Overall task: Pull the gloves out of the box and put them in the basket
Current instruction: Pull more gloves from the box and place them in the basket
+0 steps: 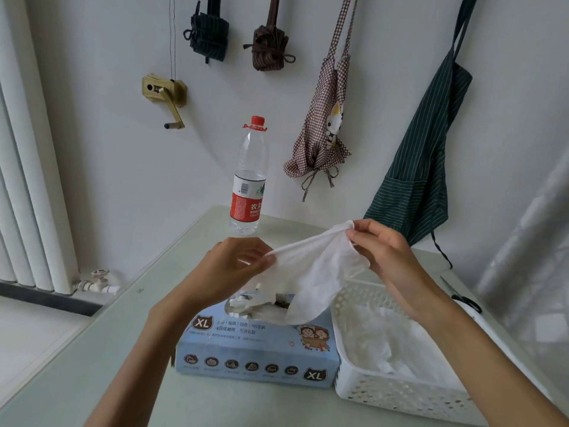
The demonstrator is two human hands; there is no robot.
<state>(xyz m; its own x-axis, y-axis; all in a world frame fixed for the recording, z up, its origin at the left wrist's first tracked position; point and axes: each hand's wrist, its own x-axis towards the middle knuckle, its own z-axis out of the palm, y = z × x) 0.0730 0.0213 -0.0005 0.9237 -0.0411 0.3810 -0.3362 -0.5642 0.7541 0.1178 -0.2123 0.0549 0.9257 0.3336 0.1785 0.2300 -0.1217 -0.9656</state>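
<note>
**Head view: both hands are stretching one glove above the box**

Head camera is looking down at a pale tabletop (pixel 92 349) where a person is holding a thin white disposable glove (pixel 311 272) in the air, above the blue glove box (pixel 255 355). The left hand (pixel 234 266) is pinching one side of the cuff between thumb and fingertips, and the right hand (pixel 381 251) is pinching the other side a little higher, so the cuff is being held taut between them while the glove's fingers are dangling down toward the box opening. Holding it by two points like this is probably separating it from the crumpled gloves still sitting in the opening, so that only one is coming away.

The box is lying flat with its opening facing up, which is letting gloves be drawn straight upward. The white perforated basket (pixel 400 392) is standing just beside the box on its right, seemingly touching it, so the carry across is short. Several white gloves (pixel 391 346) are already lying inside it, so the task looks partly done, with more left in the box.

A water bottle (pixel 249 183) with a red cap is standing behind the box, apart from the work. Aprons are hanging on the wall beyond, among them a dark green striped apron (pixel 425 167), and scissors (pixel 465 298) are lying at the table's right edge.
</note>
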